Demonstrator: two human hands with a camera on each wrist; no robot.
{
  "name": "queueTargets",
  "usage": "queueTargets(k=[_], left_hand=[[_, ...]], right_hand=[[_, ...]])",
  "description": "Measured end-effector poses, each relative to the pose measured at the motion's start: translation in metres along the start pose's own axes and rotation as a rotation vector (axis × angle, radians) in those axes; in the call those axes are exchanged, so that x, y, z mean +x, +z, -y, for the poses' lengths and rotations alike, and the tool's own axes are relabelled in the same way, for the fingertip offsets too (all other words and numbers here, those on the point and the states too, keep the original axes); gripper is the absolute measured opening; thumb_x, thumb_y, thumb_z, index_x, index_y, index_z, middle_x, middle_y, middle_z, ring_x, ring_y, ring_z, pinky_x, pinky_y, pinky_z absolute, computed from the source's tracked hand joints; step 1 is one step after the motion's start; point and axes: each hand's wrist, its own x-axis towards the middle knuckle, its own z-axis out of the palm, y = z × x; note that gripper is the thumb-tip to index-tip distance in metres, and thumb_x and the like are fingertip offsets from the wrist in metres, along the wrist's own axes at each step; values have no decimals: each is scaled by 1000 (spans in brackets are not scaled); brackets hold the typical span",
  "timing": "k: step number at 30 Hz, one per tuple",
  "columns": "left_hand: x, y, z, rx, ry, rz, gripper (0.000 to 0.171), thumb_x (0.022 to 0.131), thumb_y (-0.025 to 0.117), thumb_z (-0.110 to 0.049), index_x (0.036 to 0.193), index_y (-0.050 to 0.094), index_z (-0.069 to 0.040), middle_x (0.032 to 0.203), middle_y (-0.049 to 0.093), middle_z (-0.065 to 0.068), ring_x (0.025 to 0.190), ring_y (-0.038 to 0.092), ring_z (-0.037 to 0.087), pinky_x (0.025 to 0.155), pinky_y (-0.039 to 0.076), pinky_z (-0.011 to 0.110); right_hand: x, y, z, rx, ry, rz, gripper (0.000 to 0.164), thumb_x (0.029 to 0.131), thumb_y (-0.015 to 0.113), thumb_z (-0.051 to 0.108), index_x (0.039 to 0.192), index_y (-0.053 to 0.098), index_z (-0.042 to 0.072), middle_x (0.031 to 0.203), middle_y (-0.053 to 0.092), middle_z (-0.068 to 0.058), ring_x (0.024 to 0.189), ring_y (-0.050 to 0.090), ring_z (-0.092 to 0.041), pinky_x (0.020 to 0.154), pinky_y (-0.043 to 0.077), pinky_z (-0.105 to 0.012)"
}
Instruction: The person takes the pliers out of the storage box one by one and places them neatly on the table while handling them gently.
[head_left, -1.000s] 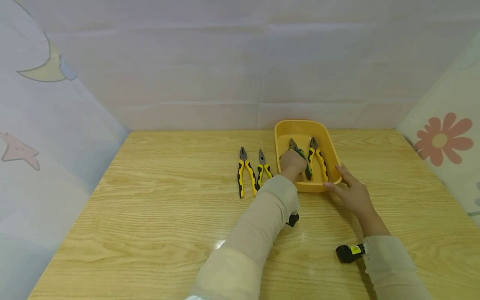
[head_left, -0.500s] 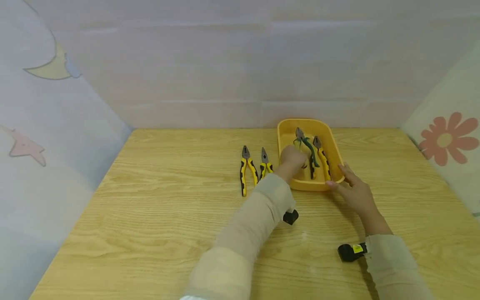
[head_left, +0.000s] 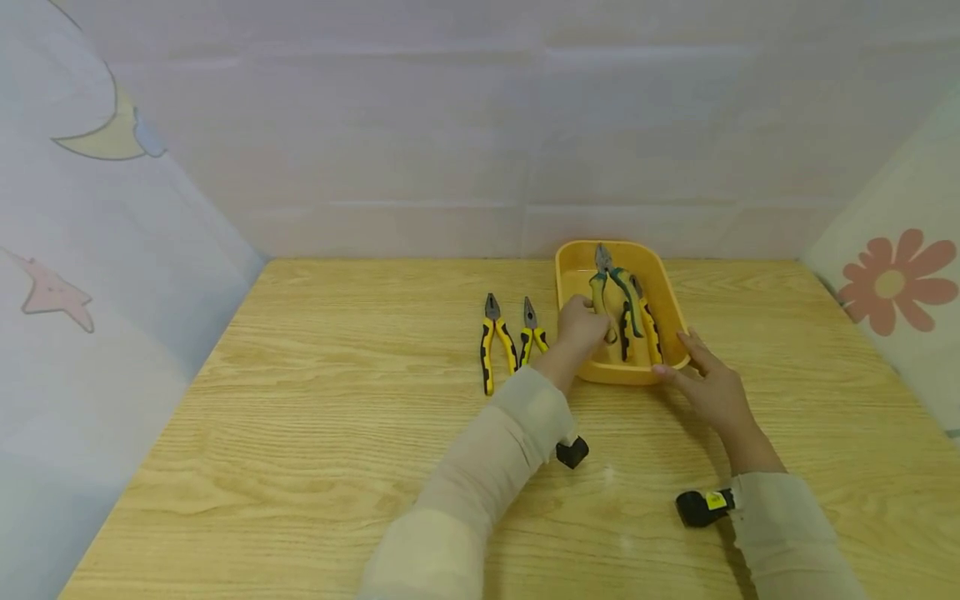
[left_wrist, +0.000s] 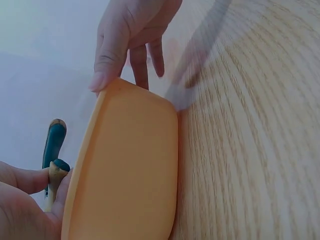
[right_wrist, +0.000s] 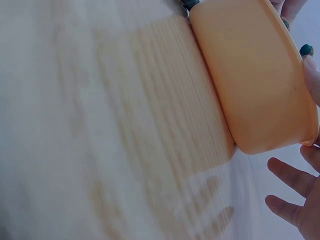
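Note:
My left hand (head_left: 582, 329) reaches over the near left side of a yellow plastic tray (head_left: 667, 287). It pinches one handle of yellow-and-green pliers (head_left: 603, 260), whose jaws point to the back wall and whose handles are spread; the handle ends (left_wrist: 59, 167) show in the left wrist view. Beneath them in the tray lie black-and-yellow pliers (head_left: 651, 325), partly covered. At the near right corner my right hand (head_left: 712, 390) holds the rim between thumb and forefinger, its other fingers spread outside the wall.
Left of the tray, combination pliers (head_left: 491, 308) and long-nose pliers (head_left: 529, 315) with black-and-yellow handles lie side by side on the wooden table (head_left: 337, 375). A pale sheet (head_left: 412, 150) hangs behind the table, and printed sheets stand on both sides.
The yellow-and-green pliers have risen and shifted slightly toward the back over the other pliers, their handles spreading. My left hand has moved slightly left; the right hand keeps its hold at the corner.

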Motion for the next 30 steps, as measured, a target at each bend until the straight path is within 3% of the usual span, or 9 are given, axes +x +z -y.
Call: queueTargets(k=[12,20,30], left_hand=[[-17,-6,1,-121,74,65,32,76,63,2,103,51,-8,73,51,4,60,52,16,61,50,35],[-24,-11,3,-185,49,68,31,75,63,1,102,52,-10,75,51,3,62,53,17,65,49,38],[-23,-23,12,-293,85,100,32,75,62,5,103,52,-7,79,50,6,65,54,19,54,48,29]], right_hand=[[-2,1,2,14,0,-3,75,84,51,42,139,9,14,142,-1,-2,118,20,-47,84,27,-61],[-3,1,0,20,-3,-8,76,83,52,43,139,10,14,142,0,-3,118,21,-47,84,27,-60],[-2,0,0,21,-28,-4,75,83,51,43,139,10,14,142,0,-3,118,21,-47,85,26,-61]])
